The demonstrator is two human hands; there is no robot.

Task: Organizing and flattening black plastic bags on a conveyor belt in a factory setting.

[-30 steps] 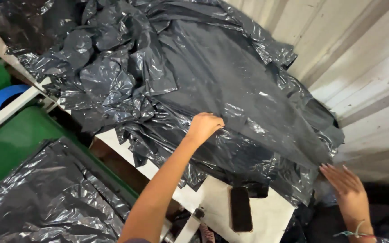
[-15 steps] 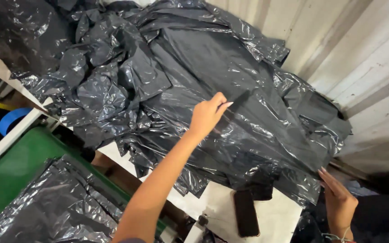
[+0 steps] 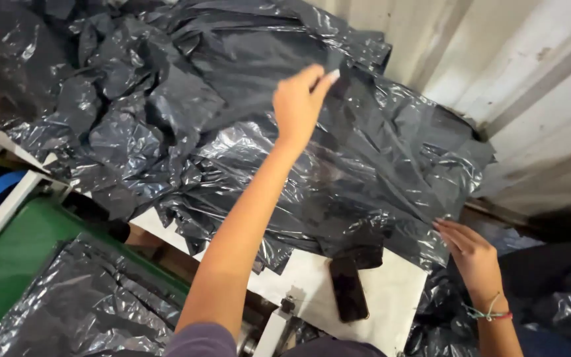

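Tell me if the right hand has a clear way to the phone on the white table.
Probably yes: the right hand grips the black plastic sheet beside the phone, which lies mostly uncovered.

left arm stretches far forward, its hand point(image 3: 299, 102) raised with fingers point(image 3: 322, 79) pinched together; right hand point(image 3: 474, 254) sits low at the right, fingers curled, a thread band around the wrist.

Bag pile point(image 3: 246, 132) lying on table point(image 3: 398, 297); phone point(image 3: 348, 289) sitting at near edge; flat bags point(image 3: 80, 304) resting lower left; wall point(image 3: 530, 86) standing behind.
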